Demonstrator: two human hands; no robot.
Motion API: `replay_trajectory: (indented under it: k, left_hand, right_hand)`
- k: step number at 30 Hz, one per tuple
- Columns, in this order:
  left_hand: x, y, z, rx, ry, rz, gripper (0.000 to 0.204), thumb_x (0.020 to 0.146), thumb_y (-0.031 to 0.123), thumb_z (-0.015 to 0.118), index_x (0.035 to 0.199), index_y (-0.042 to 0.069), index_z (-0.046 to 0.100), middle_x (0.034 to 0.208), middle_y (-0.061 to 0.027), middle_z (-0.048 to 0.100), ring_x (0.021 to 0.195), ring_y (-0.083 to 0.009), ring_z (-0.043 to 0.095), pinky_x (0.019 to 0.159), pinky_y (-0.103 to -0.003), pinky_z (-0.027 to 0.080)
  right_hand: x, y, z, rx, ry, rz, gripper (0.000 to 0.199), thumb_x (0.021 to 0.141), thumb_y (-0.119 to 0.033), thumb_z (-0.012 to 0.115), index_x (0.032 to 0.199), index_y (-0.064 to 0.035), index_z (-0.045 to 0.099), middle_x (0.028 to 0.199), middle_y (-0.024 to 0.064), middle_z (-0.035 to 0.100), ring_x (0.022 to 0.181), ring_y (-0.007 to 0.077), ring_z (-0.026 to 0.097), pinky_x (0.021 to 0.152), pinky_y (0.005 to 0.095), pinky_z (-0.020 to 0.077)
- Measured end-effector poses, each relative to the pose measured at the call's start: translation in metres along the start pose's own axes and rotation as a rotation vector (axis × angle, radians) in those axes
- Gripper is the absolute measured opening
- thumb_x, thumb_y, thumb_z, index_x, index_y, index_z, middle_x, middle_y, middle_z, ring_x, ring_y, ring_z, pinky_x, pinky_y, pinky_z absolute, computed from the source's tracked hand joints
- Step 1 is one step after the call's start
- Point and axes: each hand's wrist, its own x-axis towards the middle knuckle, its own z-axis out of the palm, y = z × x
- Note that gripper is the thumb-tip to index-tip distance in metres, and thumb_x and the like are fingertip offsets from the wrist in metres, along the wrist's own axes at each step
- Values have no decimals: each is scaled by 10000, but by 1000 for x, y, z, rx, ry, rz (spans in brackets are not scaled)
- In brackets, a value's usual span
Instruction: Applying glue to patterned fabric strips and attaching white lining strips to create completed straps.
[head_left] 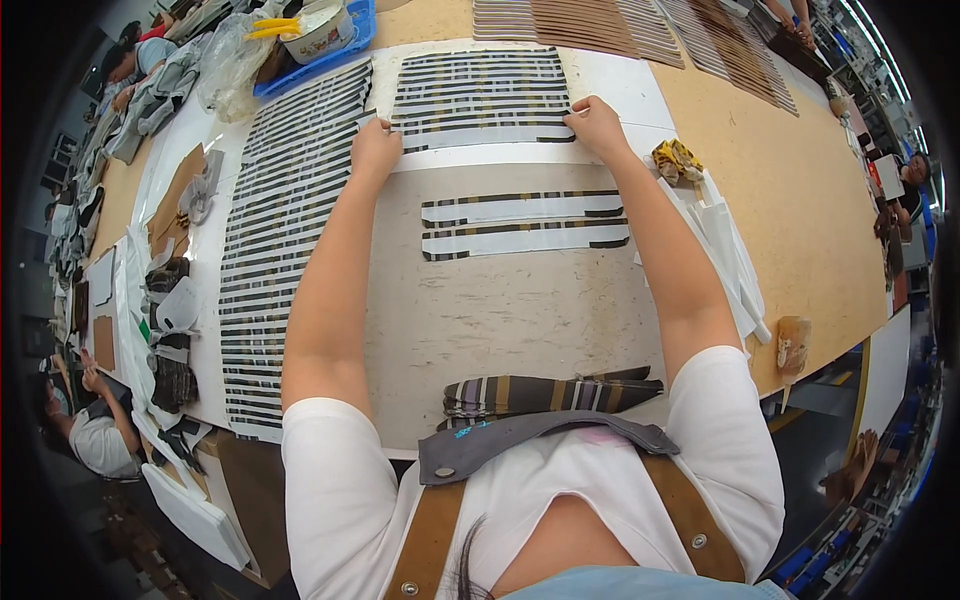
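Both my arms reach forward over the grey board [510, 310]. My left hand [377, 150] and my right hand [598, 130] pinch the two ends of a striped fabric strip [485, 134] with a white backing. That strip lies at the near edge of a block of overlapping striped strips [480, 85]. Nearer to me, two more white-backed strips, a far one [520, 207] and a near one [520, 240], rest on the board between my forearms. A folded bundle of striped fabric [550, 395] sits at the board's near edge, against my apron.
Long rows of striped strips [285, 240] run down the left. A blue tray [362, 25] with a tub stands at far left. Brown strips [580, 30] lie at the back. White strips [715, 240] and a yellow-black cloth [677, 160] are on the right. Other people work around.
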Motion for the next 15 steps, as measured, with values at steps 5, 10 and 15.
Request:
replay_trajectory:
  k: [5, 10, 15]
  left_hand:
    - [-2, -4, 2, -29, 61, 50, 311, 805, 180, 598, 1066, 11, 588, 973, -173, 645, 933, -311, 614, 828, -373, 467]
    - [-8, 5, 1, -52, 93, 74, 278, 805, 162, 586, 1032, 3, 602, 906, -148, 655, 873, -293, 626, 797, -372, 474]
    - [-3, 4, 3, -62, 126, 89, 236, 793, 150, 582, 976, 6, 619, 857, -128, 656, 819, -273, 630, 766, -363, 480]
  right_hand:
    - [-1, -2, 4, -3, 16, 0, 238, 745, -142, 667, 912, 14, 598, 891, 172, 643, 834, 269, 621, 751, 328, 485]
    - [-2, 1, 4, 7, 28, 8, 235, 748, -136, 663, 918, 13, 600, 903, 168, 645, 845, 273, 621, 757, 329, 484]
    - [-4, 1, 6, -2, 46, -8, 238, 752, -133, 660, 931, 13, 599, 906, 170, 646, 858, 276, 624, 765, 329, 486]
